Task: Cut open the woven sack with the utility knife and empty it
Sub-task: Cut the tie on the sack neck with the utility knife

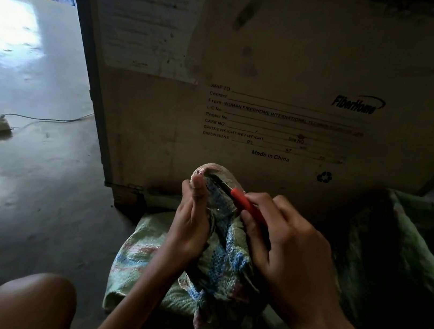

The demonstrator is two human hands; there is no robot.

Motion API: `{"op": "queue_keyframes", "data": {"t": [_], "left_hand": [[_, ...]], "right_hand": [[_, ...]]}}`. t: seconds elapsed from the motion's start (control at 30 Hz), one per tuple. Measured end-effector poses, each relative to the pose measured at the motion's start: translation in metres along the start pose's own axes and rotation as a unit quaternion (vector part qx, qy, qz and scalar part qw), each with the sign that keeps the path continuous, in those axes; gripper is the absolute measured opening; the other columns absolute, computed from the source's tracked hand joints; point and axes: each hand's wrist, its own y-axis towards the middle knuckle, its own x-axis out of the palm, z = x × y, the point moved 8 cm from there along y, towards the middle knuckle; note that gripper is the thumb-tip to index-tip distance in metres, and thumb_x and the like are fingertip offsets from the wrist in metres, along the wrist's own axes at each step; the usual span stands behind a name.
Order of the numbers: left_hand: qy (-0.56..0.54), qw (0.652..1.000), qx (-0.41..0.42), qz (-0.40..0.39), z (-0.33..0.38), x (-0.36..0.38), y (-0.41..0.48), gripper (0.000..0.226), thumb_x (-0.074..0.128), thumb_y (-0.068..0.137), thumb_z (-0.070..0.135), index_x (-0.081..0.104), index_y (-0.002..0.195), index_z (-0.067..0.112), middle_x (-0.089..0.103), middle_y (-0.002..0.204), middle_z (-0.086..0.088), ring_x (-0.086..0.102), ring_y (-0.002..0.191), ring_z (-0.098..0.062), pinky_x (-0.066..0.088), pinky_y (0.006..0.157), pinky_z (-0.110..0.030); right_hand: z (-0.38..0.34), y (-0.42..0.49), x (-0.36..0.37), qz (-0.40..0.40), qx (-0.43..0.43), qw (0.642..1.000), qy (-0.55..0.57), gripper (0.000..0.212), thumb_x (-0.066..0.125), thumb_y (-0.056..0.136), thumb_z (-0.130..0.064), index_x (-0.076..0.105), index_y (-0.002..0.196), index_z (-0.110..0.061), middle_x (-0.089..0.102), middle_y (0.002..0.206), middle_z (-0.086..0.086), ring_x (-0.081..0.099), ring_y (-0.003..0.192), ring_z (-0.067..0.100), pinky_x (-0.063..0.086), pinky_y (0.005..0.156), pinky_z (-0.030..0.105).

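Red-handled utility knife (248, 208) at neck of pale green-blue-pink woven sack (145, 260).
Sack on concrete floor (23, 191); left hand (190, 225) fingers wrapped round its bunched neck, thumb up. Right hand (289, 257) fingers curled round knife handle, blade tip on neck top. Tan plywood crate (282, 61) behind: "FiberHome", "SHIP TO", "WUHAN FIBERHOME INTERNATIONAL", "Made in China".

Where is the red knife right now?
In the head view, the knife is near the middle, held in the right hand, its blade against the bunched top of the sack that the left hand grips, in front of the big box.
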Motion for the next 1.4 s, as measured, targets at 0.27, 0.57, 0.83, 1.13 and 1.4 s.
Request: {"op": "queue_keyframes", "data": {"t": [0.27, 0.57, 0.83, 1.13, 1.4], "left_hand": [[0.081, 0.996, -0.022, 0.038, -0.01, -0.01, 0.002, 0.132, 0.008, 0.057, 0.103, 0.027, 0.151, 0.013, 0.042, 0.153, -0.015, 0.041, 0.142, -0.03, 0.034, 0.116, -0.054], [0.135, 0.988, 0.019, 0.074, 0.0, -0.034, 0.009, 0.125, 0.008, 0.064, 0.099, 0.034, 0.146, 0.008, 0.053, 0.141, -0.021, 0.051, 0.132, -0.034, 0.042, 0.109, -0.055], [0.105, 0.988, 0.043, 0.105, 0.003, -0.061, 0.02, 0.089, 0.017, 0.081, 0.083, 0.052, 0.134, 0.021, 0.066, 0.124, -0.002, 0.06, 0.122, -0.018, 0.051, 0.104, -0.034], [0.023, 0.999, 0.029, -0.023, 0.007, -0.036, 0.012, 0.056, 0.036, 0.086, 0.074, 0.076, 0.086, 0.034, 0.078, 0.085, 0.004, 0.075, 0.08, -0.006, 0.058, 0.064, -0.018], [-0.055, 0.983, 0.02, -0.173, 0.014, 0.011, -0.014, 0.068, 0.051, 0.076, 0.079, 0.075, 0.085, 0.016, 0.077, 0.078, 0.0, 0.071, 0.072, -0.006, 0.054, 0.061, -0.017]], "right_hand": [[0.001, -0.001, -0.002, 0.006, 0.001, 0.999, -0.036, 0.029, 0.053, 0.1, -0.04, 0.063, 0.126, -0.032, 0.06, 0.091, -0.01, 0.063, 0.063, 0.011, 0.052, 0.051, 0.025], [0.005, -0.005, 0.0, -0.003, -0.006, 0.998, -0.066, 0.032, 0.057, 0.097, -0.041, 0.059, 0.129, -0.038, 0.057, 0.088, -0.011, 0.063, 0.06, 0.016, 0.05, 0.045, 0.03], [0.013, -0.012, 0.002, -0.05, -0.009, 0.995, -0.08, 0.026, 0.044, 0.099, -0.049, 0.055, 0.122, -0.043, 0.053, 0.085, -0.012, 0.064, 0.068, 0.015, 0.051, 0.05, 0.033], [0.056, 0.0, -0.023, 0.009, 0.113, 0.979, 0.169, 0.031, 0.051, 0.089, -0.062, 0.063, 0.092, -0.034, 0.061, 0.074, -0.014, 0.059, 0.063, 0.005, 0.044, 0.052, 0.015], [0.055, 0.007, 0.022, -0.077, 0.205, 0.886, 0.408, 0.052, 0.085, 0.065, -0.052, 0.07, 0.109, -0.028, 0.078, 0.099, -0.005, 0.075, 0.09, 0.009, 0.063, 0.082, 0.033]]}}
